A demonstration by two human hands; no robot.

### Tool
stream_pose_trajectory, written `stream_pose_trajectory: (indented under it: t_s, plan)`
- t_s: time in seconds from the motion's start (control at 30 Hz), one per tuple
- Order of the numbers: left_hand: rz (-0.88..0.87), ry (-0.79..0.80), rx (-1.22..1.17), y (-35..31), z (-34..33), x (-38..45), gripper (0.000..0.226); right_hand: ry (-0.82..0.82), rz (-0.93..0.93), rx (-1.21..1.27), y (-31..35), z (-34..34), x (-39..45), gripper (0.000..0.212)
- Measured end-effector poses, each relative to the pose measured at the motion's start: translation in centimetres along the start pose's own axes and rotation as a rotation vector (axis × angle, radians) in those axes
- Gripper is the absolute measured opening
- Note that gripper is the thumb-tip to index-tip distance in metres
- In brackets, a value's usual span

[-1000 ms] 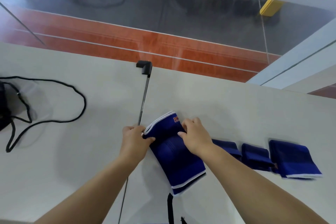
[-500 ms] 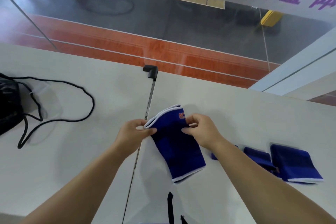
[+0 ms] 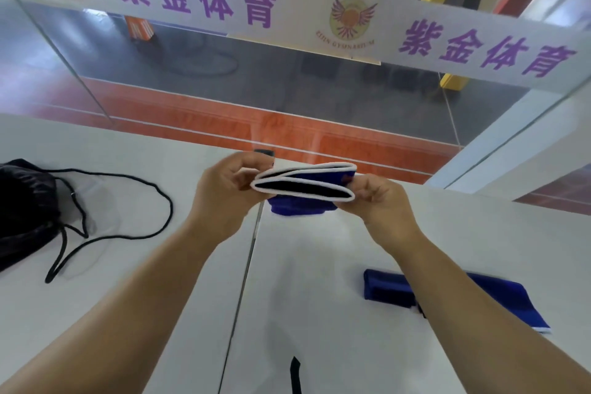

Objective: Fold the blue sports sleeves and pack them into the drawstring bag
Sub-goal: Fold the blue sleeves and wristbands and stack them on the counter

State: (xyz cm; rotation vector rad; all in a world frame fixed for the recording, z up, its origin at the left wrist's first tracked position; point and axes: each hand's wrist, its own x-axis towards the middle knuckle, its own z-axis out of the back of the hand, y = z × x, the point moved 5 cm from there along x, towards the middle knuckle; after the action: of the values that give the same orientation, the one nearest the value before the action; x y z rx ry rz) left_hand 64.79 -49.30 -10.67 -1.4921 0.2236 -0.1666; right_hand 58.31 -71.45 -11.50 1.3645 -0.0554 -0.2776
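- The black drawstring bag (image 3: 22, 211) lies at the far left of the white surface (image 3: 128, 281), its cord looped beside it
- Your left hand (image 3: 220, 192) and right hand (image 3: 380, 198) pinch opposite ends of a blue sleeve (image 3: 303, 190), lifted off the surface
- Folded sleeves (image 3: 499, 297) lie at right

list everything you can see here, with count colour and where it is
held sleeve: 1, blue with white trim, in the air above the table, between both hands
folded sleeves: at least 2, blue, on the table at right, partly behind the right forearm
drawstring bag: 1, black, left edge of the table, cord looped beside it
table: 1, white, under everything
banner: 1, white with purple characters, on the glass ahead
left hand: 1, grips the held sleeve's left end
right hand: 1, grips its right end
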Motion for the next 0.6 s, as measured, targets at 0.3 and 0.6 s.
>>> stream_pose_trajectory:
  t_s: [0.3,0.6]
  plan:
    - [0.006,0.072,0.027,-1.7,-0.5,-0.1,0.035,0.111,-0.046,0.094,1.7,0.3,-1.1,0.024]
    - [0.454,0.123,0.279,8.2,-1.7,-1.7,0.048,0.082,-0.496,-0.199,-8.5,-1.5,-2.4,0.030]
